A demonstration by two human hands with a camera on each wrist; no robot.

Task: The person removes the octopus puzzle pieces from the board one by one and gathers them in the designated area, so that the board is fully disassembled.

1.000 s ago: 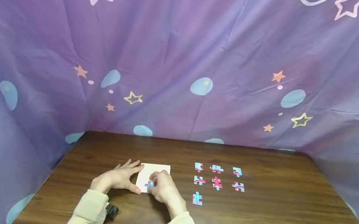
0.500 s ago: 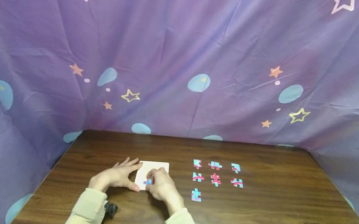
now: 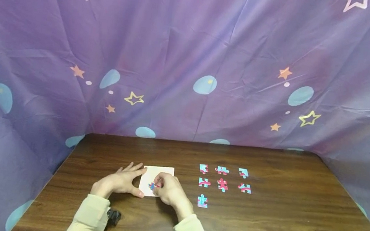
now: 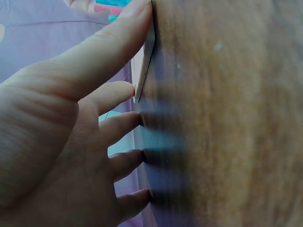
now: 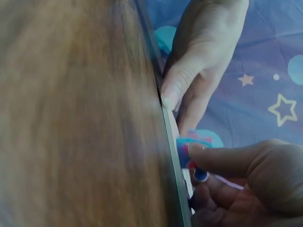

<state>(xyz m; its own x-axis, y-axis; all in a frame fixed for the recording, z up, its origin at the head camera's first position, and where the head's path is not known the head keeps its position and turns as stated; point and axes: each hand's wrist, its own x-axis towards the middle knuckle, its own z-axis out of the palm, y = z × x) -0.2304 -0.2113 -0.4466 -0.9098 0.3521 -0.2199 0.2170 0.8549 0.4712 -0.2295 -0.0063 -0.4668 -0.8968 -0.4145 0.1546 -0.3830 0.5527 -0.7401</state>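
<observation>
In the head view a square white board [image 3: 165, 170] lies on the table, left of the middle. My left hand [image 3: 120, 181] rests at its left side, fingers spread, with the thumb near the front corner and the index finger near the back one. Over the front part of the board my right hand [image 3: 173, 192] pinches a blue and pink jigsaw piece [image 3: 152, 186] between thumb and fingers. In the right wrist view the jigsaw piece [image 5: 182, 150] stands tilted at the board's surface, partly hidden by the thumb. Whether its lower edge touches the board I cannot tell.
Several more jigsaw pieces lie apart in rows right of the board, among them a mostly pink piece [image 3: 222, 185] and a light blue piece [image 3: 202, 201]. The brown wooden table [image 3: 279, 219] ends at a purple star-patterned cloth [image 3: 175, 52] behind and at the sides.
The jigsaw piece in my right hand has turned and tilted over the board, and the right hand has shifted slightly right in the last half second. My left hand keeps its place at the board.
</observation>
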